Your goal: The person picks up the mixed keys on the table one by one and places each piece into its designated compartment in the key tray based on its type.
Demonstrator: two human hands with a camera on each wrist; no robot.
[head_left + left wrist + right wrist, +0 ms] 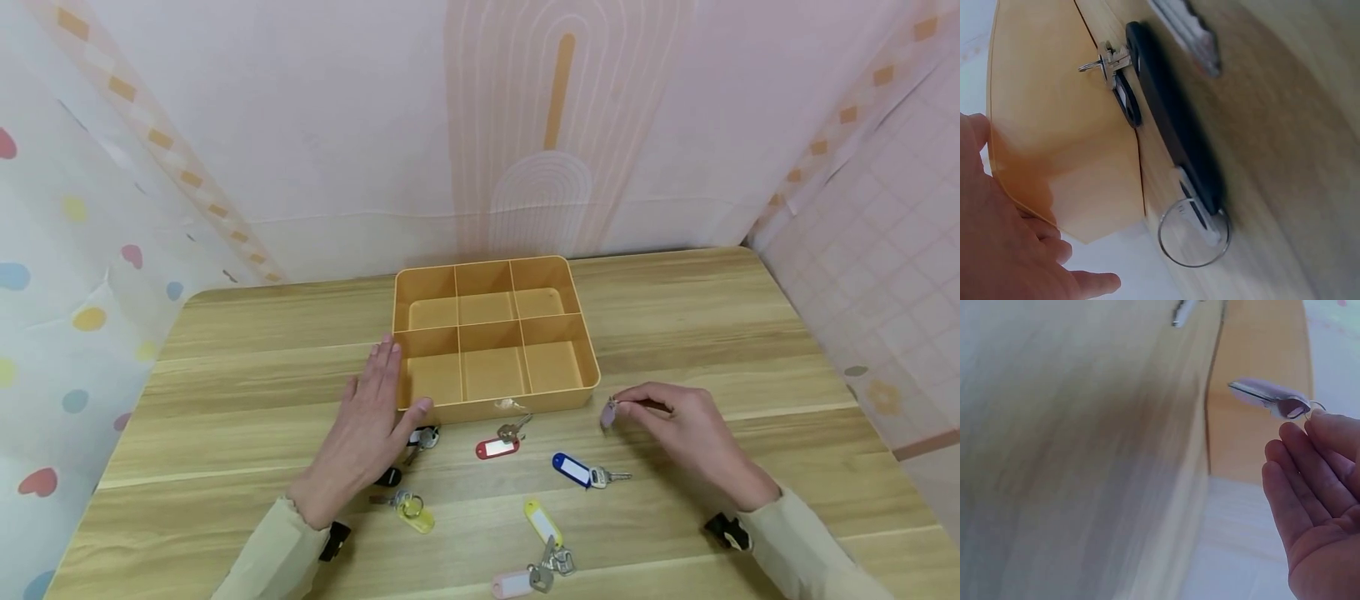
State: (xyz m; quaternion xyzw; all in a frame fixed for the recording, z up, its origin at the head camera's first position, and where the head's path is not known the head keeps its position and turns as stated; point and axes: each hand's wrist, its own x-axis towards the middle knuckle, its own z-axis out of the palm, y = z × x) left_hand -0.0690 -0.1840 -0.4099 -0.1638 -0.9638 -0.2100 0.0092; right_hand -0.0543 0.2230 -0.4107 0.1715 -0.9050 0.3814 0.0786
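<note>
My right hand (678, 429) pinches the ring of a key with a purple tag (608, 413) between thumb and index finger. The key and tag (1266, 394) dangle beyond the fingertips, beside the front right corner of a yellow-orange box (480, 411) with several compartments. Against the box's left wall lie the straight fingers of my left hand (358, 425), its thumb spread toward the front edge. Near that hand are a key with a black tag (1127, 100) and a second black tag (1175, 119) with a metal ring.
In front of the box lie keys with a red tag (497, 449), a blue tag (572, 470), a yellow tag (543, 522) and a pink tag (513, 584). Another yellow tag (417, 518) with its key lies near the left wrist. A patterned cloth (337, 167) hangs behind the wooden table (697, 308).
</note>
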